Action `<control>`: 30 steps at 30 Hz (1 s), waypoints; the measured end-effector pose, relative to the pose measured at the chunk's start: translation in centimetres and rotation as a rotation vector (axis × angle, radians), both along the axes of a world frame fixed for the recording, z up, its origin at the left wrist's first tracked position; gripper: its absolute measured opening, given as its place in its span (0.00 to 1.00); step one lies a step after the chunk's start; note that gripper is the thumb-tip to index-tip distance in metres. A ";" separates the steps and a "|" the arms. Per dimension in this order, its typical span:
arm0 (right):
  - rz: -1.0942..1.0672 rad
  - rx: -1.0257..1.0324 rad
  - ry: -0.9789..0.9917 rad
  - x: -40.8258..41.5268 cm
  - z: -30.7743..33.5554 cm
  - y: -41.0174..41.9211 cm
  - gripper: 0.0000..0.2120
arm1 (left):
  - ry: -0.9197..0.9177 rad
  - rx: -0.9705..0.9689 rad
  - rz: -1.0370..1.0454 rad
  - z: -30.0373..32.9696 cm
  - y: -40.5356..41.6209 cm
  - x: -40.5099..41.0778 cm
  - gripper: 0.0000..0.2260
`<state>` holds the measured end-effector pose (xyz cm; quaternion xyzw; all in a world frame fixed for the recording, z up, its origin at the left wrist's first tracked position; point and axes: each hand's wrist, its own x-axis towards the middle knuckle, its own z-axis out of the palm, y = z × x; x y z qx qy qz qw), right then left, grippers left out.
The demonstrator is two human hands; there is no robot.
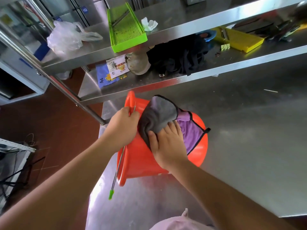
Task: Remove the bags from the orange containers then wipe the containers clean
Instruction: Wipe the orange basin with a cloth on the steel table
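Observation:
An orange bucket (139, 161) lies on its side on the steel table (249, 130), its open rim toward the left. My left hand (123, 128) grips the rim where the wire handle (118, 170) attaches; the handle hangs down with a green grip at its end. A grey and purple cloth (159, 117) is draped over the bucket's upturned side. My right hand (167, 145) presses flat on the cloth, fingers spread. A clear plastic bag (64, 36) lies on the top shelf at the left.
A two-tier steel shelf (166, 80) stands over the table's back. On it are a green tray (126, 29), a yellow tray (237, 39), a crumpled tissue (148, 24), black fabric (179, 57), a metal bowl (137, 63) and printed packets (109, 73). Red floor lies left.

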<state>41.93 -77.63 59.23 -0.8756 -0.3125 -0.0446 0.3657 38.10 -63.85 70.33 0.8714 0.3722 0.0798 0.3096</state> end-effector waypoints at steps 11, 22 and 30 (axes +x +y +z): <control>-0.429 0.011 0.409 5.6 -5.5 -5.2 0.19 | -0.003 -0.145 0.047 0.2 1.3 1.0 0.10; 0.149 0.200 0.100 -5.1 1.3 2.6 0.17 | 0.046 -0.120 0.060 0.6 2.0 1.4 0.11; 0.036 0.038 -0.072 -0.2 -3.9 -1.7 0.15 | 0.025 -0.362 0.218 -0.3 3.3 0.2 0.09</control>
